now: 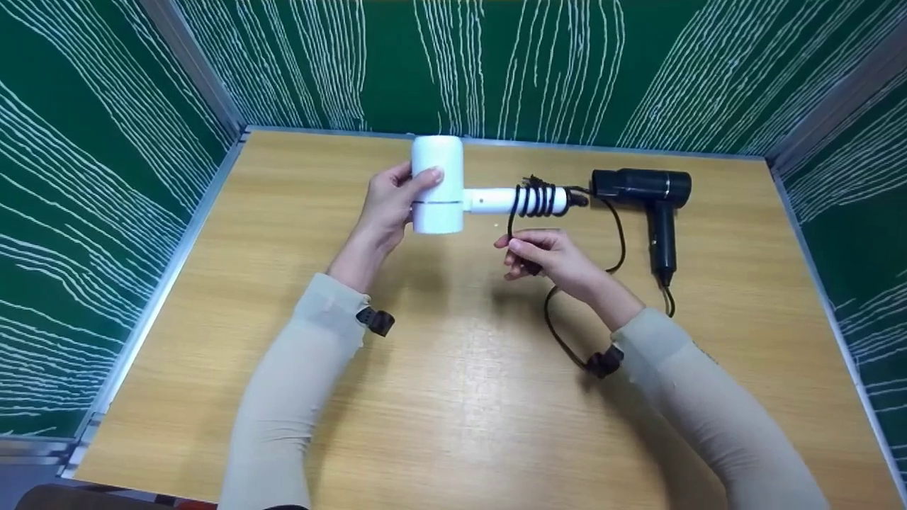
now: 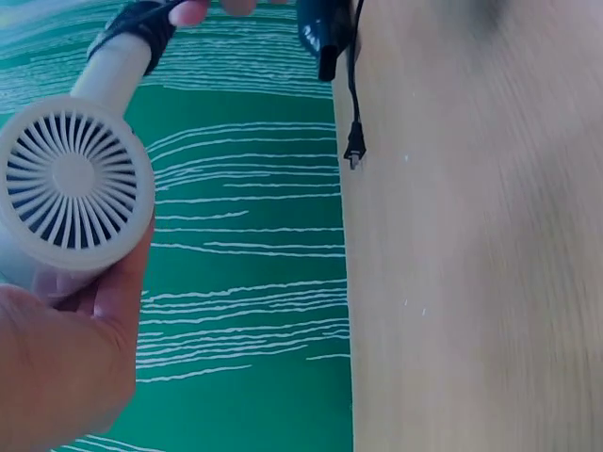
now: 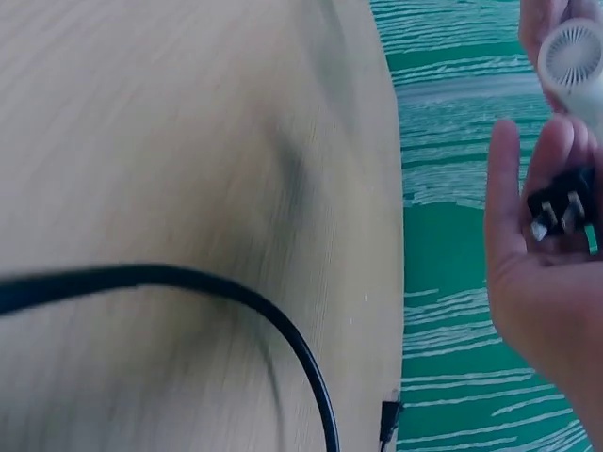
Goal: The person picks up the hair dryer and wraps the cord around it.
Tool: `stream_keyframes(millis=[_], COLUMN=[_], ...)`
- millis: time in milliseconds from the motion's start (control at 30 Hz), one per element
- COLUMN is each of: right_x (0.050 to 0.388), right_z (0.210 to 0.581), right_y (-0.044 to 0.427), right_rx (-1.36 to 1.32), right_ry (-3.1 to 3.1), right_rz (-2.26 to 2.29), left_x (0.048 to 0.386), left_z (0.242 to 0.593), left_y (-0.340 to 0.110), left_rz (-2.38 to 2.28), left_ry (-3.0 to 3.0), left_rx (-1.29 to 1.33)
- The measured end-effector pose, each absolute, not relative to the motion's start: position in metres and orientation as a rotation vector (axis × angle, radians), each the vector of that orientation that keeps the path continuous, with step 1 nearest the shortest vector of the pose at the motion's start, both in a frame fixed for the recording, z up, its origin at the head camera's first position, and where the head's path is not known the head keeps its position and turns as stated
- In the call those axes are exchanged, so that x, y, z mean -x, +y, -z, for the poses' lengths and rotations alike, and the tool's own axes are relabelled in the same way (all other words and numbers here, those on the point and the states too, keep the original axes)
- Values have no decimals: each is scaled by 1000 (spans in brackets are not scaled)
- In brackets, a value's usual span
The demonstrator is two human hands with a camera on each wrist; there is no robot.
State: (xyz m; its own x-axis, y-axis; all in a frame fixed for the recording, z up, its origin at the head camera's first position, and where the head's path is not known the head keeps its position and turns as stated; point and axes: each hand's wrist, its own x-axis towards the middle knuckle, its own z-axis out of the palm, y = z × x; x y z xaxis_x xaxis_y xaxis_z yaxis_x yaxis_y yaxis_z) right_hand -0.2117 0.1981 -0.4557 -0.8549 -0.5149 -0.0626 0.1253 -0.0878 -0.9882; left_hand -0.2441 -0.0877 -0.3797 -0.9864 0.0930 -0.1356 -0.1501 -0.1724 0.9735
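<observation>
A white hair dryer [image 1: 437, 152] is held off the table by my left hand [image 1: 388, 202], which grips its barrel with the thumb across the front. Its handle points right, with black cord [image 1: 540, 200] wound round it in several turns. The round vent grille [image 2: 73, 179] shows in the left wrist view. My right hand [image 1: 556, 258] pinches the loose end of that cord just below the handle. A black plug [image 3: 565, 207] with metal prongs lies against that hand's palm and curled fingers.
A black hair dryer [image 1: 641, 185] lies at the back right, its handle towards me. Its cord plug [image 2: 354, 146] shows in the left wrist view. A black cord [image 1: 622, 241] loops beneath my right wrist. Green white-lined panels [image 1: 390, 64] enclose the wooden table [image 1: 460, 425].
</observation>
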Motion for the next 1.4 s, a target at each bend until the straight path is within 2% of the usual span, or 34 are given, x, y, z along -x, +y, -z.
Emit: stream_keyframes(millis=[167,367,600,833,1100,1400], right_x=[223,241,252,250,244,225], right_z=[449,429,400,376,363,367], right_y=[209,227,229,219,212,204], right_rx=[427,666,651,696,687,960], right_ry=[1614,1510,1800,2012,2068,2350], right_rz=[1944,1724,1263,987,947,828], left_x=[242,240,241,243,246,249], left_z=[379,379,376,374,370,377], left_y=[-94,-100,-100,-103,-101,-94], left_rz=[-2255,-2176,-1960,-1816,-1684,-1623], left_ry=[1854,1800,1793,1906,2051,2113], left_rx=[-99,-347,-547,-520,-457,-372])
